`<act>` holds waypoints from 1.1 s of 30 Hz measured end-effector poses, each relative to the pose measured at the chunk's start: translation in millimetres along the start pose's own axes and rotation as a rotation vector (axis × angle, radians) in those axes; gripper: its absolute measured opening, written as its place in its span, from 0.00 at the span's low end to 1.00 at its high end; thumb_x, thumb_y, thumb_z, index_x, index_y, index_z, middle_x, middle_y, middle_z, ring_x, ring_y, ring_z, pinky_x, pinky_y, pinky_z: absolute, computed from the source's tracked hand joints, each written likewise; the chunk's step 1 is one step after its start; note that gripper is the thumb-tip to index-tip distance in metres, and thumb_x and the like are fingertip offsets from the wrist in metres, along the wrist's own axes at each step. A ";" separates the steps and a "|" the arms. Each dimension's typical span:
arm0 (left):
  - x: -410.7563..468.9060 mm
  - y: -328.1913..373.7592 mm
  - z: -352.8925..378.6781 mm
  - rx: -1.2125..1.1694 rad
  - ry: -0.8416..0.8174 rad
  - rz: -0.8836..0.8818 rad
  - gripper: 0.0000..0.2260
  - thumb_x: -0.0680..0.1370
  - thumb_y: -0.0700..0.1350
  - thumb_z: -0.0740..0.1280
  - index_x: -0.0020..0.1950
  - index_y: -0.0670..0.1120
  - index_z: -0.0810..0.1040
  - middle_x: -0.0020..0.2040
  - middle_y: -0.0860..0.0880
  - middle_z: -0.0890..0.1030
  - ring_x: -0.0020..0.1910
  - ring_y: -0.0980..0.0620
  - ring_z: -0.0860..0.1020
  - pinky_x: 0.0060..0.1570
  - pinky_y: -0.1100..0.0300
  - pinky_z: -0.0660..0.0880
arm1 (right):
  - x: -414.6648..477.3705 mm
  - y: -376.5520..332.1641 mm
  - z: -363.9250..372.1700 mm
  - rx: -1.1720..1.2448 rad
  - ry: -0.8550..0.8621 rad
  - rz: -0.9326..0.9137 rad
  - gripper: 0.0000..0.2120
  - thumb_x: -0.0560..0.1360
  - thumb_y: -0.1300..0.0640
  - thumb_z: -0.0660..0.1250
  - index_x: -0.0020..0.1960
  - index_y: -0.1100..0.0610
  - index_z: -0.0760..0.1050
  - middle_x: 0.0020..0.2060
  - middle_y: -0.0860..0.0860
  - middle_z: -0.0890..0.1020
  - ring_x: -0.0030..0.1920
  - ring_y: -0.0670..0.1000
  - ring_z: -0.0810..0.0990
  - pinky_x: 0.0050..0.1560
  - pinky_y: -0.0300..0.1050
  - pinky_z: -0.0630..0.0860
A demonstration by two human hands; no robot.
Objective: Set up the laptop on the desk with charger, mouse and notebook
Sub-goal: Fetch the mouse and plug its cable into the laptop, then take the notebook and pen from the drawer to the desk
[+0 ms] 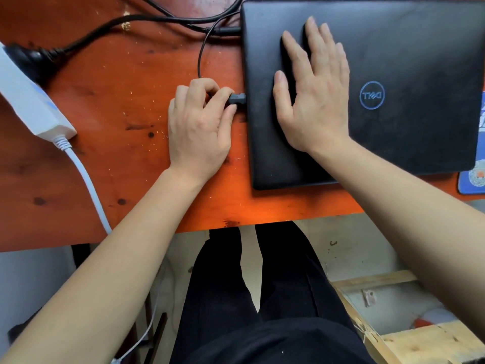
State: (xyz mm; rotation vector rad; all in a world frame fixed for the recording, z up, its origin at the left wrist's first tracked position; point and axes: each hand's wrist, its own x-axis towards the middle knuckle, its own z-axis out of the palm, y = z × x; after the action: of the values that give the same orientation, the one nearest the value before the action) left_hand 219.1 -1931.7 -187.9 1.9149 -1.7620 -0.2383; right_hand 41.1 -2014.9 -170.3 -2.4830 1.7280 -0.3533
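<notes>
Closed black Dell laptop (406,48) lies flat on the orange wooden counter (118,101). Left hand (199,122) has its fingers (207,86) curled, thumb and forefinger pinching a black cable connector (237,99) right at the laptop's left edge. Whether it is fully seated can't be told. Thin black cable (200,59) loops away just beyond those fingers. Right hand (312,95) lies palm down on the lid, fingers (317,40) straight and spread, grasping nothing. Beyond the left fingers, a second black plug (227,31) sits in the same laptop edge. Far left of the left fingers is a white power strip (29,101) with a black mains plug (29,59) in it. Well right of the right fingers, a blue mouse pad (472,182) pokes out from under the laptop.
</notes>
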 end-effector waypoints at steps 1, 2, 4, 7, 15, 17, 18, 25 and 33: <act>-1.0 1.1 0.4 0.002 0.002 0.002 0.11 0.81 0.46 0.64 0.59 0.43 0.81 0.56 0.43 0.79 0.49 0.42 0.75 0.47 0.46 0.72 | -0.7 0.0 0.1 0.010 0.006 0.000 0.25 0.83 0.47 0.54 0.78 0.54 0.66 0.79 0.58 0.63 0.80 0.59 0.58 0.80 0.56 0.51; -1.7 1.6 1.2 0.002 0.003 0.001 0.12 0.81 0.46 0.64 0.60 0.43 0.81 0.58 0.43 0.78 0.50 0.42 0.75 0.48 0.47 0.72 | -0.9 1.3 1.7 0.025 0.014 0.000 0.25 0.82 0.47 0.55 0.77 0.54 0.67 0.79 0.58 0.63 0.80 0.59 0.59 0.80 0.56 0.51; -4.3 2.1 2.7 -0.003 0.001 -0.017 0.14 0.81 0.45 0.63 0.64 0.44 0.79 0.64 0.42 0.76 0.53 0.43 0.74 0.52 0.48 0.71 | -2.5 1.3 5.7 0.048 0.021 0.005 0.25 0.82 0.48 0.56 0.76 0.55 0.69 0.78 0.59 0.65 0.79 0.60 0.60 0.79 0.57 0.53; -7.2 7.3 -3.7 -0.033 -0.016 -0.097 0.18 0.81 0.44 0.63 0.70 0.41 0.75 0.69 0.39 0.72 0.62 0.41 0.73 0.62 0.48 0.69 | -3.5 -3.2 2.0 0.063 0.006 0.030 0.24 0.82 0.48 0.57 0.75 0.56 0.71 0.76 0.60 0.67 0.78 0.61 0.62 0.79 0.58 0.55; -4.5 24.1 -92.5 0.038 -0.193 -0.176 0.23 0.83 0.53 0.59 0.76 0.45 0.67 0.78 0.41 0.61 0.72 0.39 0.66 0.69 0.42 0.67 | -19.3 -19.8 -61.3 0.045 -0.223 0.045 0.26 0.84 0.44 0.56 0.77 0.57 0.66 0.78 0.63 0.63 0.78 0.63 0.60 0.76 0.57 0.59; 9.7 25.9 -124.2 0.153 -0.194 -0.125 0.23 0.83 0.54 0.58 0.76 0.46 0.68 0.78 0.40 0.61 0.70 0.37 0.68 0.64 0.40 0.70 | -15.0 -23.2 -88.4 0.018 -0.195 -0.002 0.27 0.83 0.43 0.56 0.77 0.56 0.66 0.78 0.63 0.63 0.78 0.62 0.60 0.76 0.58 0.58; 18.3 32.5 -151.4 0.197 -0.156 -0.099 0.23 0.83 0.54 0.59 0.76 0.45 0.68 0.78 0.39 0.62 0.69 0.36 0.69 0.61 0.39 0.72 | -8.1 -27.0 -112.4 -0.001 -0.151 -0.038 0.27 0.83 0.42 0.55 0.77 0.55 0.66 0.78 0.62 0.62 0.79 0.62 0.59 0.76 0.58 0.56; 62.3 91.5 -298.7 0.283 0.283 -0.124 0.24 0.82 0.56 0.58 0.74 0.45 0.71 0.76 0.36 0.65 0.68 0.34 0.69 0.62 0.37 0.71 | 58.3 -47.2 -260.0 0.094 0.230 -0.126 0.30 0.82 0.40 0.58 0.79 0.53 0.64 0.78 0.62 0.62 0.78 0.63 0.60 0.77 0.61 0.57; 42.5 144.5 -370.1 0.411 0.574 -0.347 0.29 0.81 0.60 0.52 0.76 0.45 0.69 0.76 0.36 0.64 0.70 0.34 0.68 0.65 0.37 0.68 | 91.7 -96.3 -333.2 0.209 0.291 -0.441 0.33 0.81 0.37 0.56 0.81 0.51 0.56 0.80 0.60 0.58 0.80 0.61 0.56 0.79 0.59 0.54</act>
State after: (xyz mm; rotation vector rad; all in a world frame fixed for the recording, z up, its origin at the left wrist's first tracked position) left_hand 270.4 -1880.7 205.1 2.2683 -1.1509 0.5468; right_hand 78.3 -2048.8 184.9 -2.7350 1.1194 -0.9197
